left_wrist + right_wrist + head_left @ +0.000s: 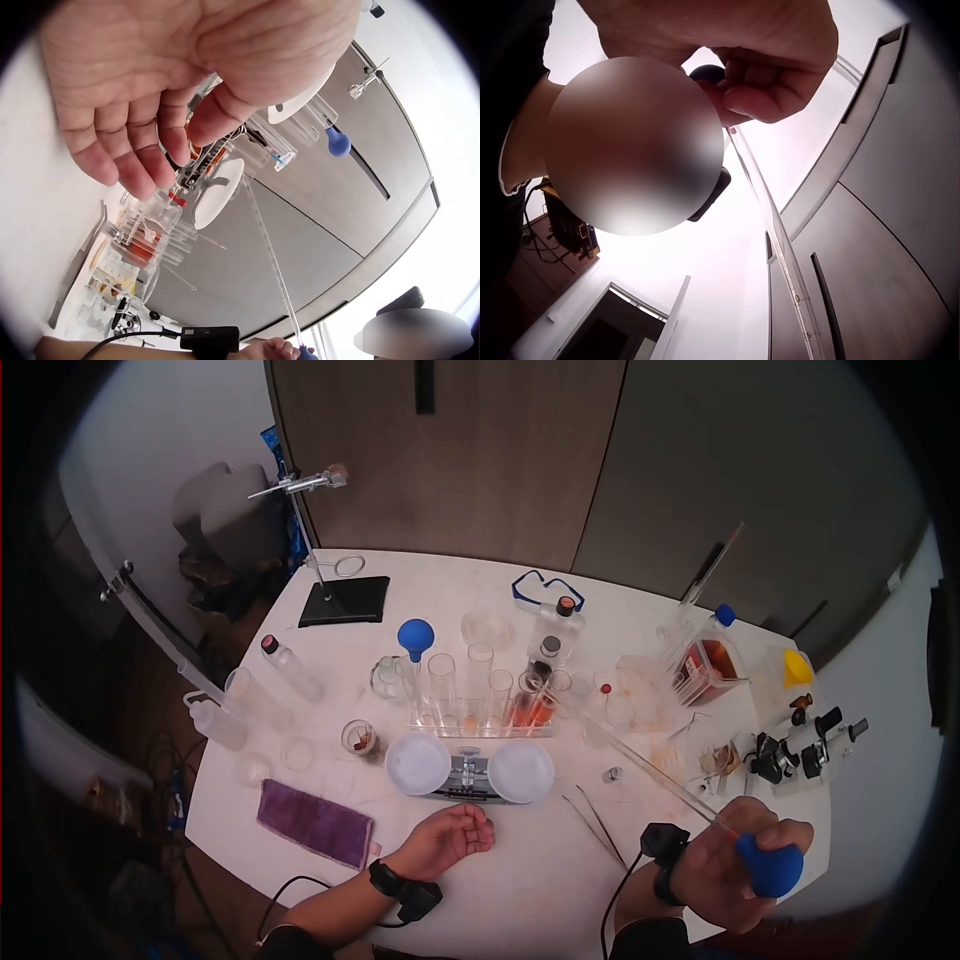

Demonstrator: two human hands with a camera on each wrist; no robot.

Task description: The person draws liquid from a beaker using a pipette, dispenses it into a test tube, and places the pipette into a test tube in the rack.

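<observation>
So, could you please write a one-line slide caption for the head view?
Right hand holds a glass pipette by its blue bulb; left hand rests open before the balance.

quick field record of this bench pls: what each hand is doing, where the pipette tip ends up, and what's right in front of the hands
right hand: grips the blue bulb of a long glass pipette
pipette tip: at the test tube rack, by the tube of orange liquid
left hand: rests on the table, fingers loosely curled, holds nothing
in front of hands: balance scale with two white pans
left of left hand: purple cloth
</observation>
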